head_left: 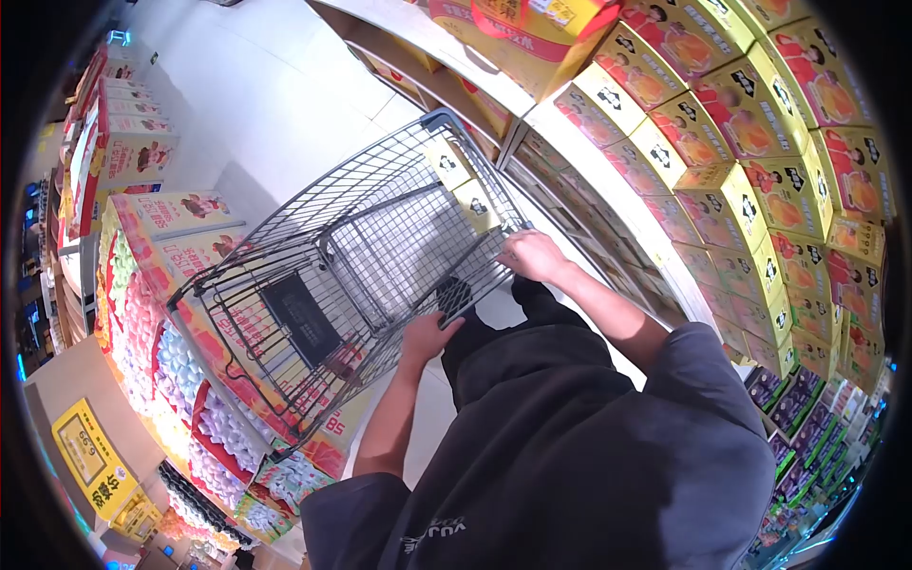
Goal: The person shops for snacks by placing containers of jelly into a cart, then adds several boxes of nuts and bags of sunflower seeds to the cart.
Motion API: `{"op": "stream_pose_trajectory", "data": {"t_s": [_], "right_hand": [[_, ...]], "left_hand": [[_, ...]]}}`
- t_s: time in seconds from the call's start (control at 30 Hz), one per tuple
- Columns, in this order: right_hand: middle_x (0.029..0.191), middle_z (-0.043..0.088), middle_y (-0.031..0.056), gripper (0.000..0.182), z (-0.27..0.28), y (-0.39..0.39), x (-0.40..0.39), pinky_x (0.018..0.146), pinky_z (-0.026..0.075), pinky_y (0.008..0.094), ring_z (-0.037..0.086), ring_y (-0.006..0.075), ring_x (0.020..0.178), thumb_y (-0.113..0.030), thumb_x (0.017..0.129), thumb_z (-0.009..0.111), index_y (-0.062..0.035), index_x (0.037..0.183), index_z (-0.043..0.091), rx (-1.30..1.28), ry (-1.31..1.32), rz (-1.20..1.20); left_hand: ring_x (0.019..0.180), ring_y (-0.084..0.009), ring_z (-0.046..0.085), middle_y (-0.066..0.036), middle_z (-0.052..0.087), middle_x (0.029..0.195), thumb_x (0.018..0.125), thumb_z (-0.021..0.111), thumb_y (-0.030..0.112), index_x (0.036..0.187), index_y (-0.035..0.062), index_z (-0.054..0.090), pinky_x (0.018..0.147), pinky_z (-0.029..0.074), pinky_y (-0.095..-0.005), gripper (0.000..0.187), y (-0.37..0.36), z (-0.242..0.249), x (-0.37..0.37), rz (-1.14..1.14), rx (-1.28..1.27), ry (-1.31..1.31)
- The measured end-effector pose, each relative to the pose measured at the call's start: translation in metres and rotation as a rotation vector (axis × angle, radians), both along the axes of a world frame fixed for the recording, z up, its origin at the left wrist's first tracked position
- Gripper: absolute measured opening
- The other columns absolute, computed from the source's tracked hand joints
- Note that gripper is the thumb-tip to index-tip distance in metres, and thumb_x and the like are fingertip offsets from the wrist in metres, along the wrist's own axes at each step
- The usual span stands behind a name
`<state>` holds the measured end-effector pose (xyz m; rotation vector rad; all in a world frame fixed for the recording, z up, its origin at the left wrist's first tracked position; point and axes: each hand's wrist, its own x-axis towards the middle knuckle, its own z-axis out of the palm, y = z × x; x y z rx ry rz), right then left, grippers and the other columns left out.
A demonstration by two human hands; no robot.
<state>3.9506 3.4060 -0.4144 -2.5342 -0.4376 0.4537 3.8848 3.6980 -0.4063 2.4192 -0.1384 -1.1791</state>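
Note:
A grey wire shopping cart [313,252] stands in front of me, turned at an angle in the aisle. My left hand [427,337] is closed on the near rim of the cart, thumb along the top. Farther right, my right hand [534,255] wraps round the same side near the corner. Two yellow-and-white cartons, an upper carton [448,163] and a lower carton [477,204], sit inside the basket against its right end. A dark plastic panel [302,318] is fixed to the wire at the left end.
On the right, shelves hold stacked yellow cartons [731,104]. At the left, a display of wrapped candy [180,361] stands close to the cart, with printed boxes [195,211] behind it. A yellow price sign [93,456] is at lower left. White floor [247,85] stretches beyond the cart.

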Motion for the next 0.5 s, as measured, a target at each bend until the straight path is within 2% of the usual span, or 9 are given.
{"op": "stream_pose_trajectory", "data": {"t_s": [0.03, 0.13, 0.17, 0.2, 0.27, 0.3, 0.43, 0.5], "right_hand": [[0.081, 0.065, 0.0101, 0.026, -0.004, -0.008, -0.005, 0.076, 0.049, 0.0441, 0.062, 0.0320, 0.082, -0.030, 0.081, 0.067, -0.0045, 0.080, 0.065, 0.084, -0.054, 0.053], [0.078, 0.064, 0.0085, 0.031, -0.008, 0.003, -0.012, 0.076, 0.047, 0.0448, 0.061, 0.0303, 0.077, -0.036, 0.083, 0.065, -0.0057, 0.074, 0.065, 0.039, -0.135, 0.013], [0.080, 0.067, 0.0100, 0.036, -0.016, 0.012, -0.005, 0.077, 0.049, 0.0461, 0.063, 0.0311, 0.080, -0.039, 0.087, 0.057, -0.0068, 0.076, 0.068, -0.059, -0.052, 0.053], [0.080, 0.067, 0.0100, 0.036, -0.011, 0.018, 0.000, 0.077, 0.049, 0.0461, 0.063, 0.0311, 0.080, -0.039, 0.087, 0.057, -0.0068, 0.076, 0.068, -0.054, -0.061, 0.055], [0.087, 0.069, 0.0127, 0.041, 0.000, 0.025, 0.011, 0.086, 0.048, 0.0409, 0.065, 0.0305, 0.092, -0.040, 0.089, 0.050, -0.0057, 0.085, 0.072, -0.233, 0.349, 0.146], [0.091, 0.070, 0.0149, 0.044, 0.000, 0.026, 0.013, 0.085, 0.051, 0.0422, 0.066, 0.0323, 0.093, -0.038, 0.089, 0.046, -0.0035, 0.086, 0.072, -0.282, 0.404, 0.114], [0.090, 0.071, 0.0155, 0.045, -0.012, 0.027, 0.021, 0.080, 0.053, 0.0447, 0.068, 0.0338, 0.087, -0.039, 0.088, 0.045, -0.0021, 0.089, 0.072, -0.247, 0.393, 0.113], [0.088, 0.070, 0.0174, 0.046, -0.012, 0.031, 0.033, 0.077, 0.054, 0.0451, 0.068, 0.0344, 0.084, -0.038, 0.087, 0.044, -0.0017, 0.088, 0.072, -0.247, 0.416, 0.109]], "left_hand": [[0.090, -0.0373, 0.066, -0.020, 0.069, 0.087, 0.083, 0.059, 0.061, 0.105, 0.0036, 0.070, 0.081, 0.051, -0.0439, 0.063, -0.003, 0.009, 0.006, 0.003, 0.017, 0.040], [0.089, -0.0371, 0.066, -0.020, 0.069, 0.087, 0.083, 0.059, 0.060, 0.108, 0.0041, 0.069, 0.081, 0.052, -0.0430, 0.062, -0.004, 0.005, 0.003, 0.005, 0.023, -0.051], [0.087, -0.0369, 0.067, -0.020, 0.069, 0.086, 0.084, 0.060, 0.057, 0.110, 0.0045, 0.069, 0.082, 0.052, -0.0425, 0.060, -0.006, 0.008, 0.003, 0.004, 0.064, -0.038], [0.087, -0.0369, 0.067, -0.020, 0.069, 0.086, 0.084, 0.060, 0.057, 0.110, 0.0045, 0.069, 0.082, 0.052, -0.0425, 0.060, -0.008, 0.010, 0.003, 0.008, 0.068, -0.046], [0.086, -0.0369, 0.067, -0.021, 0.069, 0.085, 0.084, 0.063, 0.054, 0.109, 0.0039, 0.069, 0.081, 0.052, -0.0420, 0.056, -0.010, 0.014, 0.005, 0.000, 0.072, -0.043], [0.086, -0.0367, 0.067, -0.021, 0.069, 0.085, 0.083, 0.064, 0.051, 0.108, 0.0052, 0.070, 0.080, 0.053, -0.0422, 0.053, -0.011, 0.012, 0.005, 0.004, 0.075, -0.078], [0.082, -0.0367, 0.067, -0.020, 0.068, 0.079, 0.084, 0.064, 0.051, 0.105, 0.0079, 0.071, 0.077, 0.053, -0.0427, 0.048, -0.007, 0.004, 0.012, -0.006, 0.092, -0.067], [0.085, -0.0376, 0.066, -0.021, 0.068, 0.081, 0.084, 0.062, 0.054, 0.102, 0.0082, 0.071, 0.079, 0.052, -0.0439, 0.050, -0.007, 0.006, 0.021, 0.016, 0.092, -0.047]]}}
